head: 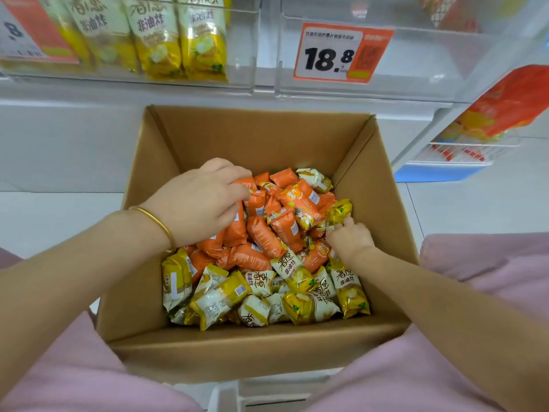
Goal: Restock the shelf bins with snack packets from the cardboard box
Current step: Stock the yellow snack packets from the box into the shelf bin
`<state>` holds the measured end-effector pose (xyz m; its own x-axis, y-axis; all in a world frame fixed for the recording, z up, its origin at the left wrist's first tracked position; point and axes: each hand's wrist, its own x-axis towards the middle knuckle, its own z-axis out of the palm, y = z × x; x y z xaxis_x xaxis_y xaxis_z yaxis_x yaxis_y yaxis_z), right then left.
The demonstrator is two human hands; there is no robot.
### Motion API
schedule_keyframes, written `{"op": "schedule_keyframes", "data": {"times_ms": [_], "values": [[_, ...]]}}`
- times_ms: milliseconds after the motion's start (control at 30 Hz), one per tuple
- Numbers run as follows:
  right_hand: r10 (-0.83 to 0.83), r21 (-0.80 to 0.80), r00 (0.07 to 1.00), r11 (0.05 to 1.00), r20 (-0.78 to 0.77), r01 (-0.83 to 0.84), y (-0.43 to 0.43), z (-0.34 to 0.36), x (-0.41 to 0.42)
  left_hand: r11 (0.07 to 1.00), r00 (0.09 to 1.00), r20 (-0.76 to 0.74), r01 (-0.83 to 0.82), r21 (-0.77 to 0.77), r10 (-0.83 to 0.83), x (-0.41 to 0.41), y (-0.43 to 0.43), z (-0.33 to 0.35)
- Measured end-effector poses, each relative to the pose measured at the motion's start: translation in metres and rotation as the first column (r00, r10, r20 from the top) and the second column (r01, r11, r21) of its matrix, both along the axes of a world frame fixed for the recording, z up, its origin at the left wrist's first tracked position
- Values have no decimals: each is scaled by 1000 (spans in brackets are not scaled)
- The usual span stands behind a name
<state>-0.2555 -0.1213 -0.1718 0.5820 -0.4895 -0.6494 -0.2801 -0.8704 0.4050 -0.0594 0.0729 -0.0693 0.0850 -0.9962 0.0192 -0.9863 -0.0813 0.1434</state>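
Observation:
An open cardboard box (261,138) stands on the floor in front of me, holding several orange snack packets (261,233) toward the back and several yellow-and-white packets (225,295) toward the front. My left hand (205,200), with a gold bangle on the wrist, reaches into the box and its fingers curl over orange packets at the back left. My right hand (350,239) pinches a small yellow packet (340,211) near the right wall of the box.
Above the box, a clear shelf bin (237,81) at the upper left holds several yellow packets (178,40). To its right is another clear bin (430,87) with an orange 18.8 price tag (341,52). A wire rack (463,153) with orange bags stands at the right. My pink-clad knees flank the box.

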Motion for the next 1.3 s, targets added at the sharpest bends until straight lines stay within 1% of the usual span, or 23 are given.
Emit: {"op": "schedule_keyframes", "data": {"times_ms": [67,133,233,300,367,433,467,500,533,600,667,733,800,833,867,900,933,967,1000,1033,1133,1233,1300], "values": [[64,17,998,998,20,-64,0,8,1,1000,1000,-3,13,7,-13,-2,-2,2],[27,80,998,996,59,-31,2,22,6,1000,1000,3,22,15,-22,-4,-3,3],[-181,263,966,956,186,128,2,49,17,1000,999,-39,-6,-8,5,-9,-7,0],[-334,438,913,875,235,207,-1,65,21,997,994,-101,-37,69,44,-13,-10,-3],[-547,639,807,708,224,302,-1,77,23,989,983,-166,-50,137,73,-19,-13,-3],[-785,849,617,358,47,390,4,88,25,985,962,-254,-57,164,98,-29,-16,-2],[-841,902,536,176,-70,393,7,93,27,980,949,-292,-63,187,117,-34,-16,-2],[-861,924,483,42,-159,380,10,96,28,977,941,-313,-66,205,129,-39,-16,-3],[-865,931,455,-39,-214,363,12,97,29,977,946,-299,-62,206,123,-43,-16,-5],[-852,935,455,-103,-259,339,16,96,30,983,971,-220,-54,174,93,-45,-17,-7],[-831,934,476,-134,-287,331,18,94,31,984,973,-205,-74,163,107,-40,-17,-6],[-813,930,486,-173,-321,325,19,94,35,973,962,-237,-84,214,135,-36,-19,-4],[-830,931,451,-205,-328,302,21,90,39,949,968,-193,-97,301,160,-35,-20,-2],[-856,928,401,-208,-326,309,22,84,40,933,970,-152,-131,336,191,-33,-20,0],[-888,927,361,-161,-285,338,24,74,40,914,965,-111,-184,361,238,-30,-19,1],[-903,920,394,-5,-172,391,26,62,38,893,952,-77,-247,377,295,-26,-17,2],[-851,860,525,244,-32,448,27,48,33,870,933,-54,-310,383,356,-21,-15,3],[-721,743,691,489,50,456,29,32,27,849,910,-43,-367,380,413,-17,-12,4],[-575,625,816,657,55,421,33,18,21,829,886,-41,-416,374,463,-13,-10,5],[-484,539,875,739,9,403,38,5,16,810,861,-51,-454,370,506,-11,-9,5],[-446,453,886,769,-125,451,51,-22,7,781,797,-167,-485,394,580,-11,-6,7],[-449,434,890,788,-82,437,53,-35,6,784,755,-272,-473,402,596,-11,-3,8],[-467,452,883,779,-46,436,49,-35,7,769,690,-357,-492,407,630,-7,-2,9]]}}
